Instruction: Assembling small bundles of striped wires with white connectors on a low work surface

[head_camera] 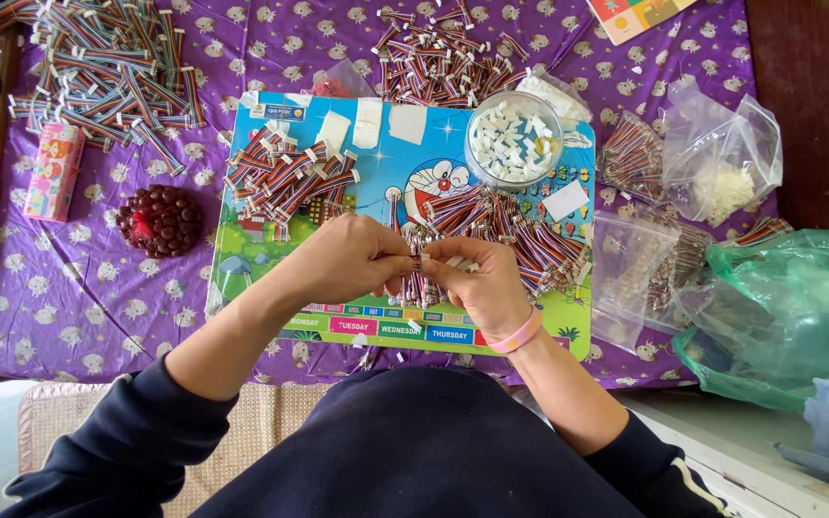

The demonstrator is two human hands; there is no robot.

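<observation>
My left hand (343, 257) and my right hand (477, 278) meet over a colourful cartoon board (376, 182), both pinching one short multicoloured ribbon cable (417, 261) between the fingertips. Under the hands lies a heap of similar cables (506, 230). A second heap of cables (285, 177) lies on the board's left part. A clear round bowl of small white connectors (513, 139) stands at the board's far right corner. My right wrist wears a pink band.
More cable piles lie at the far left (112, 67) and far middle (438, 62) of the purple cloth. A dark beaded round object (160, 221) and a pink box (53, 173) sit left. Clear bags (722, 153) and a green bag (784, 307) lie right.
</observation>
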